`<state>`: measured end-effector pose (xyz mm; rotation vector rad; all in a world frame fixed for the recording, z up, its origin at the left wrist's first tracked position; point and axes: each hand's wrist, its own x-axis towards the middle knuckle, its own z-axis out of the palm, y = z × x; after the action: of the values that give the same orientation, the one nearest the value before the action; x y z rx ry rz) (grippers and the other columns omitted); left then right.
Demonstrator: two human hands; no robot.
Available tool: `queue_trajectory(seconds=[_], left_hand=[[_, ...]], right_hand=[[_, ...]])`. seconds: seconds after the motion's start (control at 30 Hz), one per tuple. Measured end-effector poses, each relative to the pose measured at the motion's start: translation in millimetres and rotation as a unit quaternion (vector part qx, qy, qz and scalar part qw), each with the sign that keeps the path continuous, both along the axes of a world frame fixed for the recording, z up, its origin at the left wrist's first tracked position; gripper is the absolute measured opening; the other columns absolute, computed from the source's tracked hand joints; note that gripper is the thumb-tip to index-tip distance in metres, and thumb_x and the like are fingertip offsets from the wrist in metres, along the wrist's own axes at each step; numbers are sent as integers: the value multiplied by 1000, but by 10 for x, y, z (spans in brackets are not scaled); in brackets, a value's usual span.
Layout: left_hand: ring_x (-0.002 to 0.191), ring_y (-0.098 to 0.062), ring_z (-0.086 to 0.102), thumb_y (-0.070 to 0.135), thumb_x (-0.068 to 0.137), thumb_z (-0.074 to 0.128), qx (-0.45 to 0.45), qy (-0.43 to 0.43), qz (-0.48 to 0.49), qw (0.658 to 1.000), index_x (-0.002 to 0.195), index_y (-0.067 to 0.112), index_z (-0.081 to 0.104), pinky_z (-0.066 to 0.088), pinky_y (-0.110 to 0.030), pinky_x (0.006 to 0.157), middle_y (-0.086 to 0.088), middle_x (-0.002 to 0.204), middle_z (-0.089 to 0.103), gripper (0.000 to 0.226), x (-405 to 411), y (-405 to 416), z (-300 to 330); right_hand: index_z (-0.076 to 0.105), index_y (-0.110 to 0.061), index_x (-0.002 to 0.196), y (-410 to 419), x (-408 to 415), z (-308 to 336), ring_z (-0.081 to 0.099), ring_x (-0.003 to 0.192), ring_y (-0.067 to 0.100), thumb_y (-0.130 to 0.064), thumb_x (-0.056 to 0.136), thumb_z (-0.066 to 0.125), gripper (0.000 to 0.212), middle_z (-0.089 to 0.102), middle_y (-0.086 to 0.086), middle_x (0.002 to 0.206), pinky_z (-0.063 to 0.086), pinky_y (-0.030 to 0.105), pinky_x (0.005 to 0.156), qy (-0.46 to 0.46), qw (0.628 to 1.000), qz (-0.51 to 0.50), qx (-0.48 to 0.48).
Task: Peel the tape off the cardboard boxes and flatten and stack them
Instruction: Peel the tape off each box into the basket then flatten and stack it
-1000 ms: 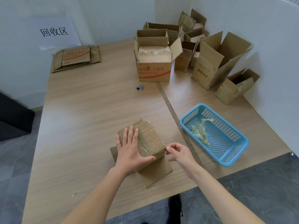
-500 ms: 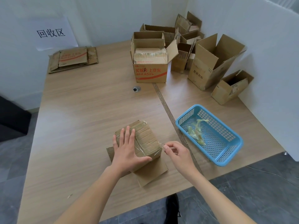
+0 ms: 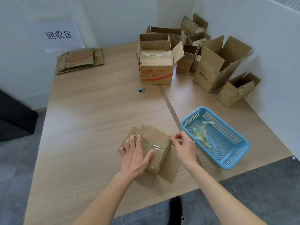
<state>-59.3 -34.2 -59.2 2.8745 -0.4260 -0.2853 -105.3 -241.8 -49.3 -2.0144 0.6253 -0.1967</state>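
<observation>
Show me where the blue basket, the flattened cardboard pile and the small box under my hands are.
blue basket [image 3: 243, 140]: head view, right rim.
flattened cardboard pile [image 3: 79, 60]: head view, top sheet.
small box [image 3: 154, 135]: head view, bare top face.

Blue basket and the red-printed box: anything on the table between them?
Head view: only bare tabletop with its inlaid strip lies between the blue basket and the red-printed box.

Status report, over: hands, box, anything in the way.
Left hand flat on small box, holding it down. Right hand pinching tape at box's right edge. Blue basket just right, nothing blocking.
</observation>
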Motion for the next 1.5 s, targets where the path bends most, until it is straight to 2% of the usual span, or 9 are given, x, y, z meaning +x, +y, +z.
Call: queue_trajectory(seconds=[0.17,0.27,0.5,0.73,0.87,1.0,1.1,1.27,1.5], left_hand=[[140,-29,29,84,87,30,59,-26,21,998,156,12,24,36,-50,101,-9,159,23,99,27,-90,76],[134,-29,35,85,86,27,82,-34,47,995,155,13,27,40,-49,93,-8,156,27,99,-6,-199,108],[122,-30,41,81,88,40,106,-19,84,991,149,13,32,39,-46,84,-8,148,33,92,-42,-377,172],[118,-29,42,80,88,41,102,-17,86,991,147,15,33,41,-45,80,-7,145,35,88,-55,-378,187],[120,-30,42,82,89,32,95,-32,68,993,147,15,33,42,-47,83,-7,145,36,90,-34,-322,119],[137,-30,27,76,94,27,37,-9,54,998,156,15,19,35,-52,101,-9,157,21,87,-52,-220,-24],[146,-24,8,67,98,38,-87,37,42,995,161,18,3,19,-51,116,-5,163,4,87,-84,-124,-132],[155,-18,-10,76,86,53,-155,109,-47,981,162,22,-13,15,-46,125,9,167,-25,114,-25,104,-126],[144,-32,34,85,79,52,-74,101,1,992,161,31,-14,44,-48,99,3,170,-17,118,-27,38,-34]], right_hand=[[62,-18,93,-62,-142,67,66,107,5,-23,94,72,11,69,-8,106,54,29,95,-34,986,159,-43],[56,-28,92,11,-462,25,66,110,-1,-19,96,69,16,71,-14,116,56,28,94,-66,982,171,-41],[55,-17,89,221,-539,238,64,65,6,-19,96,70,16,68,-9,72,52,33,59,-87,978,156,-104],[59,-19,92,279,-598,305,69,71,8,-26,93,73,16,71,-8,79,57,38,64,-99,976,163,-108],[56,-27,120,113,-441,271,66,92,1,-42,72,89,60,66,-17,103,57,26,82,-60,995,84,-11],[39,-39,147,138,-365,150,51,115,-5,-44,74,87,88,44,-23,137,47,22,99,5,983,152,-98],[58,-25,135,237,-322,68,46,129,1,-40,77,86,66,45,-16,141,40,25,108,6,986,134,-97],[72,-14,97,338,-306,105,61,102,13,-13,90,75,8,63,-6,106,52,27,82,-48,969,115,-213],[72,-7,101,515,-322,315,64,84,21,-12,97,66,9,65,4,96,56,36,70,-14,942,187,-277]])
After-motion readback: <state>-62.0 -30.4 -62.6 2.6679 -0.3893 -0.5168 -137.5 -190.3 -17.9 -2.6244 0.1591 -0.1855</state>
